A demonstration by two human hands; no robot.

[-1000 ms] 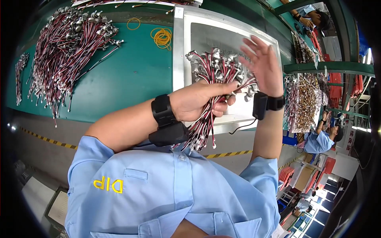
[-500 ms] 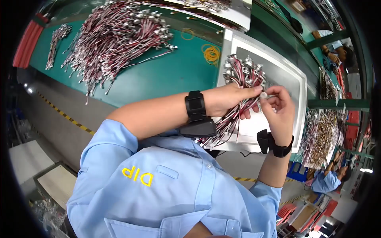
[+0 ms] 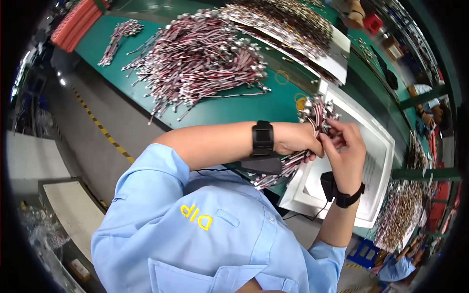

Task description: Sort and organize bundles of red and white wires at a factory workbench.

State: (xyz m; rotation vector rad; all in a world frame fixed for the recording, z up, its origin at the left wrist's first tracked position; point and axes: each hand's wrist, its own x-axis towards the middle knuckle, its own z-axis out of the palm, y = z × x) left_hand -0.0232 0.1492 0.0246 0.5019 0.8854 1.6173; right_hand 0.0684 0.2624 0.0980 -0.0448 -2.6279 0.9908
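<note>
My left hand [image 3: 299, 138] is closed around a bundle of thin red, black and white wire leads [image 3: 287, 168]. Silvery metal parts [image 3: 316, 108] cluster at the bundle's far end, beyond the thumb, while the loose wire ends hang toward my chest. Beside it, my right hand [image 3: 348, 150] has its thumb and fingers pinched together against the bundle, just below those metal parts. The exact piece between the right fingertips is partly hidden. Both hands are over the near left edge of a white tray [image 3: 383, 193].
A large heap of similar wire leads [image 3: 195, 63] covers the green bench [image 3: 188, 113], with a smaller bunch [image 3: 117, 39] at its left. Yellow rubber bands [image 3: 300, 100] lie by the tray. More leads lie on a white board [image 3: 342, 61] behind. Other people work at far right.
The view has shifted, so bench and tray sit lower and farther right. My right fingers have moved from a small round whitish end beside the left thumb to the bundle below the metal parts.
</note>
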